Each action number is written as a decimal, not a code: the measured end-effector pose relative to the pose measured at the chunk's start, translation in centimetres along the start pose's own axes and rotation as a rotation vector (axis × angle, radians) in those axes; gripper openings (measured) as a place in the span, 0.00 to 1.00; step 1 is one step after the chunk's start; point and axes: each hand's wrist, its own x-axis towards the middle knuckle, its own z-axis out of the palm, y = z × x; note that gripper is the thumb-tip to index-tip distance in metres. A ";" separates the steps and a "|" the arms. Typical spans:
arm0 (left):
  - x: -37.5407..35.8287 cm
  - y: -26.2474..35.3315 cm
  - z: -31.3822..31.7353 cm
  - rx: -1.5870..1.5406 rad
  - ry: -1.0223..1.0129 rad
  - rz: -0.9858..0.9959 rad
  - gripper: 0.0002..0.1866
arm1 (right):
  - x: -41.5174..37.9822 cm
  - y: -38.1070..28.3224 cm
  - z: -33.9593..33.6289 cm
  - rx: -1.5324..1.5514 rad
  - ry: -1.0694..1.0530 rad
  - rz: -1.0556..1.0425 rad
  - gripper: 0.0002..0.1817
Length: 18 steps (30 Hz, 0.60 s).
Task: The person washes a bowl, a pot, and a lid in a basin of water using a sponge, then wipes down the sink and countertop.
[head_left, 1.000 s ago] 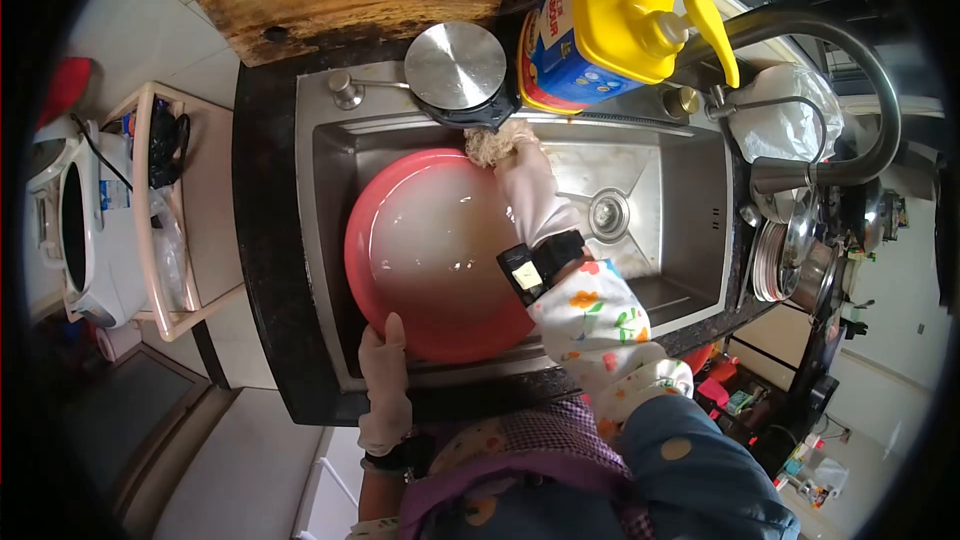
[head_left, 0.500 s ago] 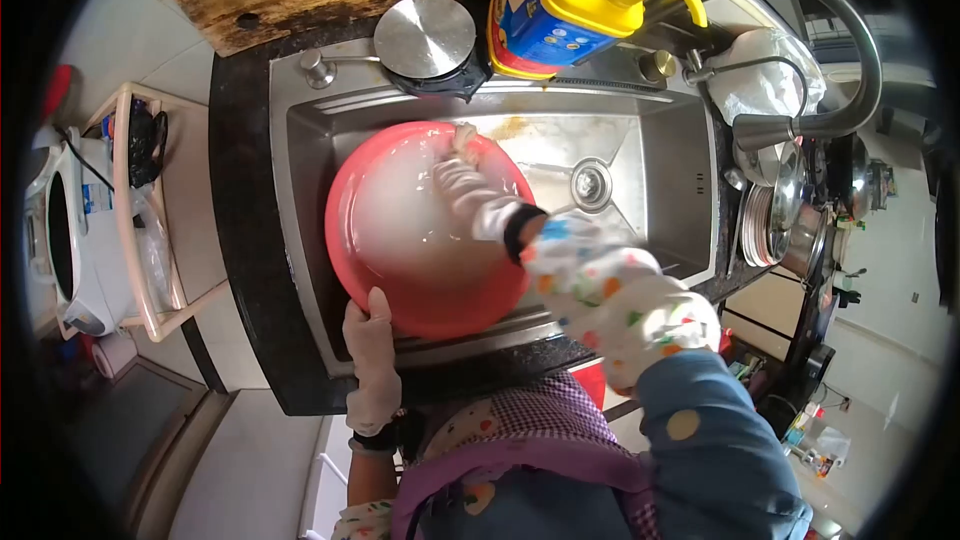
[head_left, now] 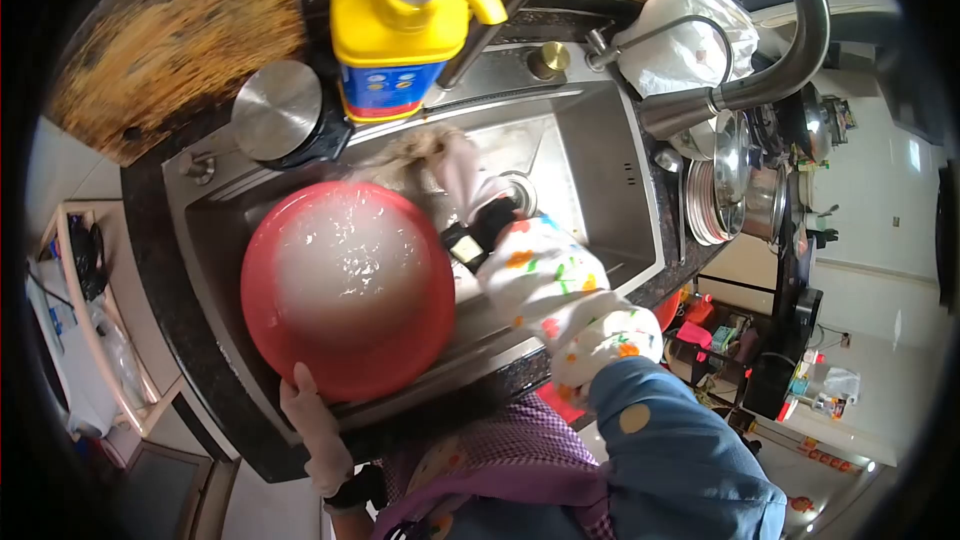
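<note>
Red basin (head_left: 345,290) lies upturned in the steel sink (head_left: 600,180), wet and soapy on its base. In the head view we find the left hand (head_left: 312,418), gloved, closed over the basin's near rim. The right hand (head_left: 455,165), also gloved, is clamped on a scrubbing pad (head_left: 410,148) at the basin's far edge, just below the yellow detergent bottle (head_left: 400,25).

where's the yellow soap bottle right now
In the head view the soap bottle stands at top centre on the ledge behind the sink, between the round metal lid and the faucet.
</note>
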 end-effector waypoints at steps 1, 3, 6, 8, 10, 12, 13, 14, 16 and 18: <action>0.1 -0.2 0.2 -0.019 0.016 -0.014 0.22 | 1.5 1.3 -2.0 0.231 -0.034 0.127 0.08; 0.1 -0.3 0.4 -0.141 0.023 -0.032 0.18 | 6.7 14.4 -3.7 -0.399 0.144 -0.167 0.08; 0.0 -0.3 0.5 -0.144 0.031 -0.026 0.18 | 10.0 14.9 -11.6 -0.303 0.320 -0.215 0.09; 0.0 -0.5 0.4 -0.093 0.065 -0.043 0.18 | 10.3 15.3 -13.8 0.043 0.412 -0.050 0.11; -0.3 0.2 0.3 -0.037 0.081 -0.025 0.19 | 10.8 17.2 -15.3 -0.430 0.226 -0.259 0.16; 0.1 -0.5 0.5 -0.044 0.061 0.014 0.19 | 8.8 18.0 -15.5 -0.626 0.013 -0.440 0.19; 0.1 -1.0 0.7 -0.108 0.072 0.019 0.17 | 7.9 18.2 -14.4 -0.701 0.004 -0.536 0.20; 0.3 -1.3 0.7 -0.132 0.077 0.025 0.16 | 7.7 18.1 -14.1 -0.703 -0.025 -0.444 0.20; 0.1 -1.3 0.7 -0.156 0.077 0.024 0.15 | 7.3 16.0 -13.6 -0.269 0.018 0.124 0.15; -0.2 -0.6 0.9 -0.083 0.089 0.008 0.15 | 7.2 15.0 -16.1 -0.495 -0.279 0.232 0.14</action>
